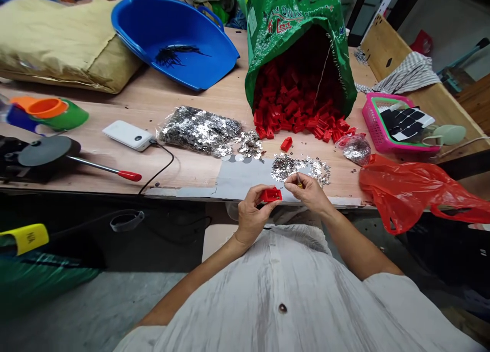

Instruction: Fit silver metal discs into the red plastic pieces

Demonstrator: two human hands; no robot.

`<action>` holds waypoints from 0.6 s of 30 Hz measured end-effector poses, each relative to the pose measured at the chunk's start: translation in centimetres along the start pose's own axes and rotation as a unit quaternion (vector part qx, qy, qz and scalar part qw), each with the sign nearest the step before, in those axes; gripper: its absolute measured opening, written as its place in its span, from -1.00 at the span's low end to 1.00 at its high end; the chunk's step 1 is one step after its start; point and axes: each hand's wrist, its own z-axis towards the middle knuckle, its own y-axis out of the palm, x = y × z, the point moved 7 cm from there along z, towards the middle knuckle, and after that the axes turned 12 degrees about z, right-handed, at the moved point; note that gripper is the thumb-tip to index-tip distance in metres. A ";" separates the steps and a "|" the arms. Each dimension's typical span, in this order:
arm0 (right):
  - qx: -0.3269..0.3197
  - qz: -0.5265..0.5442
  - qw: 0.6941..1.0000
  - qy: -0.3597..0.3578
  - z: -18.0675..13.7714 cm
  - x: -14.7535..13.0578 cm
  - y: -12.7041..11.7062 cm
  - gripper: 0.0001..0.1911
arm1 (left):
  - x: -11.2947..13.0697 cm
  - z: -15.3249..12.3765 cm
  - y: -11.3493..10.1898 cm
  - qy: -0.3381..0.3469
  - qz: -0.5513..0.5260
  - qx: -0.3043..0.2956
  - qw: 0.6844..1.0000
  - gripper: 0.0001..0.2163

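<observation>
My left hand is closed around a small red plastic housing, its hollow side facing up, just over the table's front edge. Close to its right, my right hand is pinched together and holds a small pointed tool with a yellowish body. Whether a metal piece also sits between those fingertips is too small to tell. Just beyond the right hand, a pile of small silver metal pieces lies partly on a grey sheet. A single red housing rests behind that pile.
A green sack lies open, spilling red housings. Left of it are a bag of metal pieces, a blue scoop-shaped basin, a white power bank and a lever tool. At right are a pink basket and red plastic bag.
</observation>
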 end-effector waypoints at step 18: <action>0.009 -0.036 0.999 -0.003 -0.3 1.1 1.4 -0.63 | 0.9 0.4 -0.3 0.041 0.065 -0.011 0.997 -0.66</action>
